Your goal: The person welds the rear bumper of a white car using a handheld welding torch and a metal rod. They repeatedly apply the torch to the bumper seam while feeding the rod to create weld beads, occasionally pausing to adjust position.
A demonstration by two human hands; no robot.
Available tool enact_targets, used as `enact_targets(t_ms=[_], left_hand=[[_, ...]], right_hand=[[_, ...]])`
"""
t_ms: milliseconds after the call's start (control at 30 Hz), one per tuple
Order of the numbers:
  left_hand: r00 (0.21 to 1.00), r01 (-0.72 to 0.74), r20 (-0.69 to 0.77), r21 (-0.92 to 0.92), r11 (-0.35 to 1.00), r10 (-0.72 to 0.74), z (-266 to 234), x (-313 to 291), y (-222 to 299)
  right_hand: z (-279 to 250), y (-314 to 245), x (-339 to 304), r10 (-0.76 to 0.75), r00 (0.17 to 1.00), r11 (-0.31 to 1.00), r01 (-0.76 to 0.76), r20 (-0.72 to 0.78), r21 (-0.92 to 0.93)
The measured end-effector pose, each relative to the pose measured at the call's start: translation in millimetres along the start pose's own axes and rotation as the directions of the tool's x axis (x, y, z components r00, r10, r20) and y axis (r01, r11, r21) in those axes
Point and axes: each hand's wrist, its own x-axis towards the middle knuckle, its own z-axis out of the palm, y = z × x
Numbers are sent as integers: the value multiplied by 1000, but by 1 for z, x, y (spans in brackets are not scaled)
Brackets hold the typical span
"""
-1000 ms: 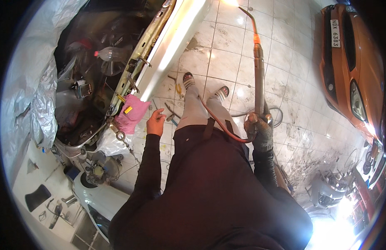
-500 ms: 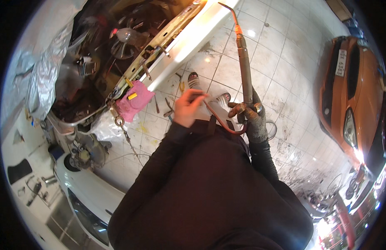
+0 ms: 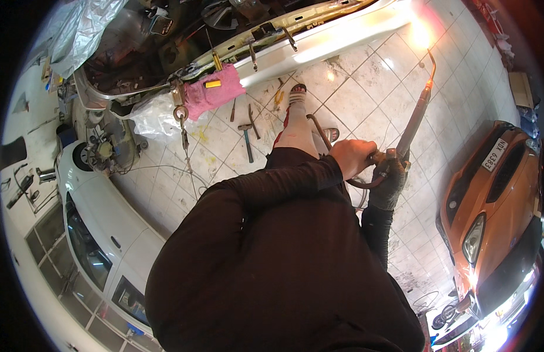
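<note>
Right hand (image 3: pixel 391 180) wraps the lit torch (image 3: pixel 415 117); left hand (image 3: pixel 350 158) half-curled, can't tell on what. Any drift could scorch that white panel (image 3: pixel 328 44).

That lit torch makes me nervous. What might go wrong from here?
Three risks, as far as this view tells:
1. The flame appears close to the white panel and might overheat it.
2. The left hand looks bare near the rear of the torch, so a slip forward might burn it.
3. The open sandals might give little protection from anything hot that falls.
</note>
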Motion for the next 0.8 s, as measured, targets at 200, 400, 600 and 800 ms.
enact_targets(t_ms=[200,400,600,800], left_hand=[[986,121,127,-71,990,-112,-5,-8,-6],[991,133,24,-328,935,-132,-35,-32,-74],[655,755,-117,112,646,-746,-17,-146,-320],[343,852,109,383,357,-933,-10,-284,-367]], right_hand=[[7,11,4,33,999,999,-33,1,43],[-18,34,16,5,997,999,-1,-77,52],[-68,66,12,28,979,989,1,-201,146],[-84,47,2,45,918,981,34,-393,191]])
